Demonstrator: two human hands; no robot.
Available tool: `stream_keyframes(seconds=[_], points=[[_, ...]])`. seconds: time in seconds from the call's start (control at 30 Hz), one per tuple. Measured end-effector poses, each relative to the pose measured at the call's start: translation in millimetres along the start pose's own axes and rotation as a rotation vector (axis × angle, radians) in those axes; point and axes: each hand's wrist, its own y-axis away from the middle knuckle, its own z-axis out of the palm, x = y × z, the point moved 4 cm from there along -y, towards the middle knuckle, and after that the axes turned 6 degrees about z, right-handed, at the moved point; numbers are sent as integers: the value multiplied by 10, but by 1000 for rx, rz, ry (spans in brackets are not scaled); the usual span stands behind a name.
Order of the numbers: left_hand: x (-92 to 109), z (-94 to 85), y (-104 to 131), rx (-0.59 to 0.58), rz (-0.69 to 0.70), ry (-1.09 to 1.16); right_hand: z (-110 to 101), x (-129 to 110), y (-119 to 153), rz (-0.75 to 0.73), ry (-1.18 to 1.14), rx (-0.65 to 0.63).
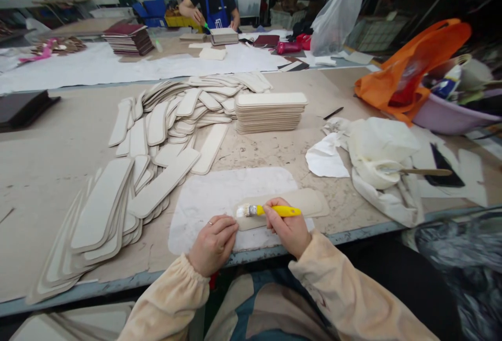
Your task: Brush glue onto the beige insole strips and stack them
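My right hand (288,228) is closed around the yellow handle of a paintbrush (279,211). The white-coated bristles rest on the left end of a long cream panel with rounded corners (254,222). That panel lies over a white paper sheet (200,194) close to the table's front edge, and another pale panel (314,201) shows at its right end. Beside the panel's left end, my left hand (215,241) lies with its fingers bent and together; its fingertips touch or nearly touch the panel, and anything under them is hidden.
Many loose cream panels (162,184) spread over the left and middle, with a neat stack (270,113) behind. On the right are a cloth-wrapped tub (382,145), a wooden stick (427,172), an orange bag (396,79) and a lilac basin (451,113). Across the table a co-worker (214,3) works.
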Motion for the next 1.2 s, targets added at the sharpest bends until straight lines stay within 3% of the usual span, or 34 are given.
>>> stream_keyframes(seconds=[0.47, 0.63, 0.73, 0.87, 0.97, 1.07, 1.2], points=[[2, -19, -20, 11, 57, -30, -1113, 196, 85, 51, 186, 361], [6, -20, -34, 2, 63, -35, -1400, 227, 102, 48, 302, 452], [-4, -7, -19, -5, 51, -31, -1465, 178, 143, 41, 342, 499], [0, 5, -3, -15, 14, -20, -1218, 38, 211, 14, 126, 465], [8, 2, -5, -15, -28, -25, -774, -42, 214, 17, -106, 304], [12, 3, -7, -25, -51, -34, -305, -70, 180, 19, -194, 129], [17, 3, -6, -21, -44, -31, 56, -17, 124, 26, -182, 14]])
